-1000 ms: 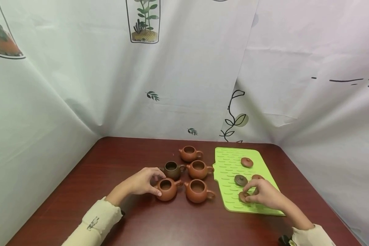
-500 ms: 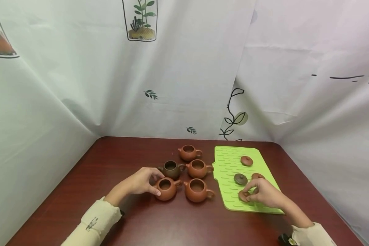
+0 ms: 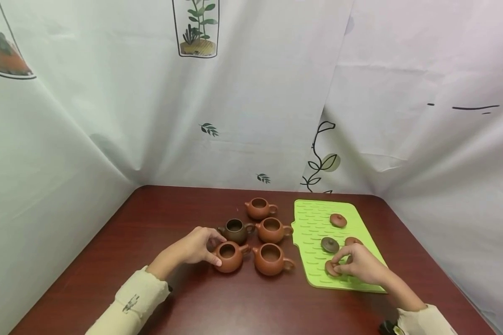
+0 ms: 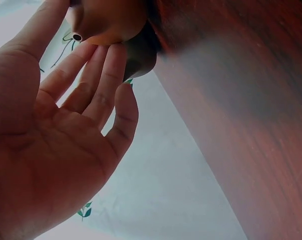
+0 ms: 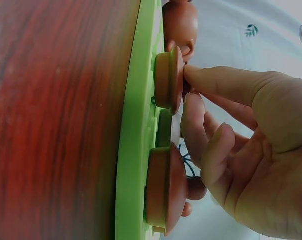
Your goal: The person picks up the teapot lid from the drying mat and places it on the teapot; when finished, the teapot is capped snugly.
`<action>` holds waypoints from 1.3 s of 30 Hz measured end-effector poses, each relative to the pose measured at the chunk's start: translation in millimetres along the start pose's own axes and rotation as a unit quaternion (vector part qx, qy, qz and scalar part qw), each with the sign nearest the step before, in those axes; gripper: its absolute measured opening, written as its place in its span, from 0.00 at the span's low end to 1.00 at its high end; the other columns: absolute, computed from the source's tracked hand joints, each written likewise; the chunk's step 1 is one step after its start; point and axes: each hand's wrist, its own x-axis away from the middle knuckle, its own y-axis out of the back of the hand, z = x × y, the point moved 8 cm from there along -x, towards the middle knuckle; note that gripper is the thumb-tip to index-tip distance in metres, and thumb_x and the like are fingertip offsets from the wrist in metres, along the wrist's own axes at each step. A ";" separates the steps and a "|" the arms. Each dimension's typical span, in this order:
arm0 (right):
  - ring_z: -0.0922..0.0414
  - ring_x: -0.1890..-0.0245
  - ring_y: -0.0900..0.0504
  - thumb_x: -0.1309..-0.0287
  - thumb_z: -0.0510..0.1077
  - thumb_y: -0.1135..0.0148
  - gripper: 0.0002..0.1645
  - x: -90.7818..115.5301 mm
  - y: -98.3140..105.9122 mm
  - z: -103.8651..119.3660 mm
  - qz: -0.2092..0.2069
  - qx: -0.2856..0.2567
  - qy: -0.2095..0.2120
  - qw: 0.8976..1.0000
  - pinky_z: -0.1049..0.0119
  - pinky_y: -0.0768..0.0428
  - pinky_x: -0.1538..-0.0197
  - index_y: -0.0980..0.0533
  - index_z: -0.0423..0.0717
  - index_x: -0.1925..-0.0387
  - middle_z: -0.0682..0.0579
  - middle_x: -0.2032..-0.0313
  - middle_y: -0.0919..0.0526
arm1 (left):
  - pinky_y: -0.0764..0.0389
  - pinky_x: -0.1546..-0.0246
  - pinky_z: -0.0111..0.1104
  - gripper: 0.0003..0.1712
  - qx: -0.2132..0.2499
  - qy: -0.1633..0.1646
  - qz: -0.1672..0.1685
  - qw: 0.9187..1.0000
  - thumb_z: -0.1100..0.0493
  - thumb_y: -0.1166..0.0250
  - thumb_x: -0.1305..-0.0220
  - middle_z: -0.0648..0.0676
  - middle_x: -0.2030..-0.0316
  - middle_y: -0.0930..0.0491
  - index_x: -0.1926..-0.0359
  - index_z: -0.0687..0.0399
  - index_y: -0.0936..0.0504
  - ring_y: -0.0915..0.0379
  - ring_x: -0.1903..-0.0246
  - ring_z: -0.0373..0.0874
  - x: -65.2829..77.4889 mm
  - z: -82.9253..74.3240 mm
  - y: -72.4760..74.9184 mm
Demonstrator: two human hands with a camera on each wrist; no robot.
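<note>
Nearest, on the ribbed lime-green mat [image 3: 311, 272], a round red-clay lid [image 3: 329, 268] is pinched by the right hand [image 3: 362, 266]; left of the mat, a squat red-clay teapot [image 3: 233, 264] is gripped by the left hand [image 3: 198, 246]. The lid should probably be kept level.

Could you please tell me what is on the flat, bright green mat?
It bears a dark brown round clay lid and several reddish-brown lids, one pinched by the right hand; in the head view, that hand hides part of the mat.

Wht backdrop [image 3: 255, 97] w/ leaf prints [image 3: 209, 129] behind dk-red tbl [image 3: 251, 307].
</note>
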 end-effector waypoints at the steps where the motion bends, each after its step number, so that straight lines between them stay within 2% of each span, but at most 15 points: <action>1: 0.66 0.74 0.28 0.48 0.34 0.27 0.08 -0.3 0.1 0.2 -0.003 0.003 0.003 1.000 0.69 0.26 0.73 0.13 0.42 0.64 0.49 0.65 0.21 | 0.22 0.61 0.36 0.34 -0.001 0.004 0.001 1.000 0.46 0.17 0.60 0.44 0.65 0.18 0.51 0.54 0.14 0.23 0.63 0.41 -0.4 0.6 -0.1; 4: 0.67 0.76 0.27 0.48 0.35 0.27 0.07 -2.3 -0.3 0.9 -0.013 0.012 0.006 1.000 0.69 0.25 0.73 0.13 0.43 0.65 0.51 0.65 0.17 | 0.22 0.62 0.36 0.33 0.004 0.014 0.002 1.000 0.47 0.17 0.61 0.43 0.66 0.18 0.51 0.52 0.14 0.23 0.64 0.40 -0.5 2.5 0.6; 9: 0.68 0.83 0.27 0.48 0.36 0.27 0.06 -5.6 -3.5 2.0 -0.021 -0.017 -0.008 1.000 0.69 0.26 0.77 0.14 0.43 0.65 0.48 0.64 0.15 | 0.22 0.64 0.35 0.34 0.016 0.020 0.004 1.000 0.48 0.16 0.62 0.44 0.68 0.19 0.51 0.54 0.14 0.23 0.65 0.40 0.2 3.8 1.3; 13: 0.69 0.85 0.29 0.49 0.34 0.27 0.06 -6.1 -2.2 5.5 -0.044 -0.014 -0.006 0.999 0.70 0.29 0.79 0.14 0.44 0.67 0.50 0.69 0.14 | 0.22 0.64 0.35 0.34 0.011 0.014 0.004 1.000 0.48 0.17 0.61 0.45 0.64 0.17 0.50 0.53 0.14 0.22 0.65 0.39 -1.5 2.2 -0.1; 16: 0.68 0.84 0.26 0.50 0.32 0.28 0.08 -6.5 -0.8 9.6 -0.070 -0.001 0.007 0.998 0.70 0.30 0.79 0.14 0.45 0.68 0.54 0.72 0.14 | 0.22 0.64 0.35 0.33 0.012 0.018 0.004 1.000 0.47 0.17 0.61 0.46 0.61 0.17 0.50 0.52 0.14 0.22 0.65 0.39 -2.3 1.2 -0.8; 21: 0.67 0.79 0.21 0.53 0.30 0.29 0.10 -8.6 -0.5 19.6 -0.119 0.028 0.039 0.992 0.70 0.27 0.76 0.14 0.47 0.69 0.57 0.72 0.13 | 0.22 0.65 0.35 0.33 0.018 0.025 0.004 1.000 0.47 0.17 0.61 0.45 0.62 0.17 0.50 0.52 0.14 0.22 0.65 0.40 -1.3 2.1 -1.6; 28: 0.65 0.74 0.19 0.52 0.28 0.29 0.13 -12.8 -3.2 30.4 -0.154 0.008 0.037 0.987 0.68 0.22 0.71 0.13 0.48 0.67 0.55 0.68 0.13 | 0.22 0.66 0.34 0.33 0.015 0.006 -0.002 1.000 0.47 0.17 0.60 0.45 0.63 0.17 0.51 0.53 0.14 0.22 0.65 0.41 -1.5 3.4 -2.3; 31: 0.65 0.72 0.19 0.53 0.28 0.29 0.14 -15.0 -4.1 34.2 -0.165 0.000 0.029 0.986 0.68 0.21 0.69 0.13 0.50 0.68 0.56 0.67 0.13 | 0.22 0.66 0.34 0.33 0.018 0.006 -0.002 1.000 0.47 0.17 0.60 0.45 0.64 0.17 0.51 0.53 0.14 0.22 0.66 0.41 -1.4 4.2 -3.3; 39: 0.65 0.76 0.24 0.51 0.34 0.26 0.09 -23.1 -7.4 39.9 -0.175 -0.021 -0.037 0.984 0.69 0.25 0.73 0.14 0.49 0.68 0.55 0.67 0.14 | 0.23 0.68 0.33 0.33 0.021 0.007 -0.002 1.000 0.48 0.17 0.59 0.43 0.66 0.19 0.50 0.52 0.15 0.24 0.69 0.39 0.8 6.1 -4.4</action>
